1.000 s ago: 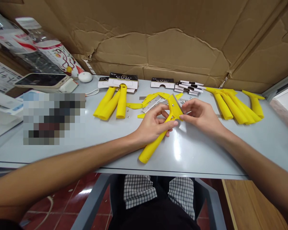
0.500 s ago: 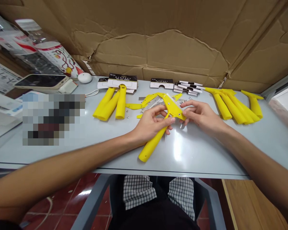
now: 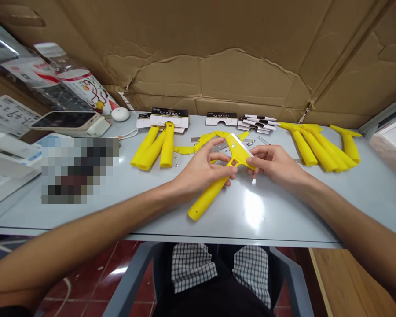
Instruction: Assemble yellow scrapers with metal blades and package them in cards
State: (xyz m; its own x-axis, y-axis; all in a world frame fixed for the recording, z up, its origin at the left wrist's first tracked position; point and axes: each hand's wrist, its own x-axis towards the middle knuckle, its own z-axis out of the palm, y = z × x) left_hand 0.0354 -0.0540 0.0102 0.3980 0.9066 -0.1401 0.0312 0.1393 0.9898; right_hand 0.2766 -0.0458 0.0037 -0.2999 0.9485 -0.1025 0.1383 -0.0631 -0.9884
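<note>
Grey table [image 3: 119, 215], hands [image 3: 209, 165] on yellow scraper [image 3: 213, 191], cards [image 3: 170, 118] printed "TGJ-001".

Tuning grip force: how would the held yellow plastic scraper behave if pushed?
Probably stiff: the yellow plastic scraper has a thick, straight handle. Its roundness could invite rolling; the wide head should limit that. Smooth surface may slip.

Over the grey desk [image 3: 125, 211], the left hand [image 3: 206, 169] grips a yellow scraper [image 3: 211, 196] near its neck while the right hand [image 3: 272, 163] pinches the lower corner of its head, with printed cards [image 3: 221, 119] and more yellow scrapers [image 3: 320, 147] lying beyond, near the cardboard [image 3: 244, 75].
</note>
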